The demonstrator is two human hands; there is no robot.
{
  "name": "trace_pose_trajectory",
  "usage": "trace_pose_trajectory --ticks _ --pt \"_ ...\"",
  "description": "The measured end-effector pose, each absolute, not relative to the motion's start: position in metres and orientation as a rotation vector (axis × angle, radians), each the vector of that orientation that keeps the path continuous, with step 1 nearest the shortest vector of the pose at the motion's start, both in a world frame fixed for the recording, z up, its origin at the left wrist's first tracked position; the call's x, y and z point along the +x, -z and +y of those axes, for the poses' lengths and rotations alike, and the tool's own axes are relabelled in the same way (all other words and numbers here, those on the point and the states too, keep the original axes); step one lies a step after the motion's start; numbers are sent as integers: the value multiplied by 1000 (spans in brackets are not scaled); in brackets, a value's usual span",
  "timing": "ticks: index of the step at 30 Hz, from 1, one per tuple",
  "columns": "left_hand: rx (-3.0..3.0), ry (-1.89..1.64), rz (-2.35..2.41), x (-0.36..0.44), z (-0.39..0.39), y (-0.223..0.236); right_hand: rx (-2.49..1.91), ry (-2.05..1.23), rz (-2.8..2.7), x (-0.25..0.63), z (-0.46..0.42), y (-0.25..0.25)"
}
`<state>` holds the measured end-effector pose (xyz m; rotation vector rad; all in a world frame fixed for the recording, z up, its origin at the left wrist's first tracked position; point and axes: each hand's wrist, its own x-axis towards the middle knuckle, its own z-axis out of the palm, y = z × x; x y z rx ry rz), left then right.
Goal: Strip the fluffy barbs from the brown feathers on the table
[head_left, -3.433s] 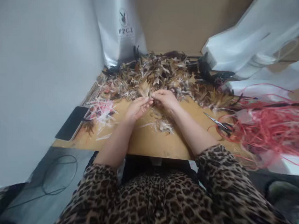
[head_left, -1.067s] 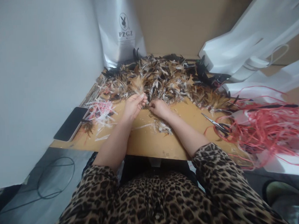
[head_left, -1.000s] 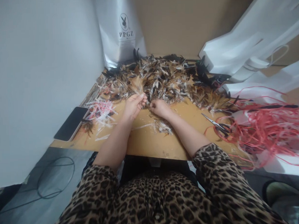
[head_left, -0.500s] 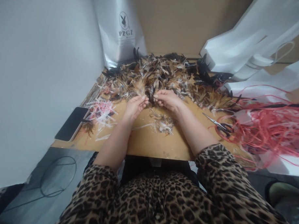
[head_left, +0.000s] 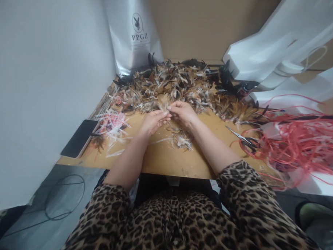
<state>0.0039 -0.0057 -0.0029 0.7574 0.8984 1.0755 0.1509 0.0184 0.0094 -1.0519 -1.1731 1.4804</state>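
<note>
A wide heap of brown, tan, white and black feathers (head_left: 187,84) covers the far half of the wooden table (head_left: 167,161). My left hand (head_left: 154,121) pinches a small tan bunch of feathers (head_left: 163,102) at its base, fingers closed. My right hand (head_left: 184,112) meets it from the right, its fingertips closed on the same bunch. Both hands sit at the near edge of the heap. A small tuft of loose feathers (head_left: 182,139) lies on the wood just under my right wrist.
Scissors (head_left: 242,137) lie right of my right arm, beside a tangle of red cord (head_left: 298,142). A black phone (head_left: 79,138) and pink-white strips (head_left: 112,123) lie at the left. A silver bag (head_left: 134,35) stands behind; white sheets (head_left: 275,44) at right.
My right hand drew back to the wood, then rose again and closed in on the left hand. The tan bunch stays pinched in my left hand throughout.
</note>
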Motion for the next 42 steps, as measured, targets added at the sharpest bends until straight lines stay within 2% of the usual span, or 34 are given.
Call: trace_pose_trajectory --ticks 27,35,42 --pt "934 -1155 930 4 -2 13 -1033 -1440 -1128 140 18 -1" --pt "766 -1500 924 -14 12 7 -1200 -1022 -1524 164 30 3" --pt "716 -1544 949 -18 14 5 -1394 -778 -2030 166 28 7"
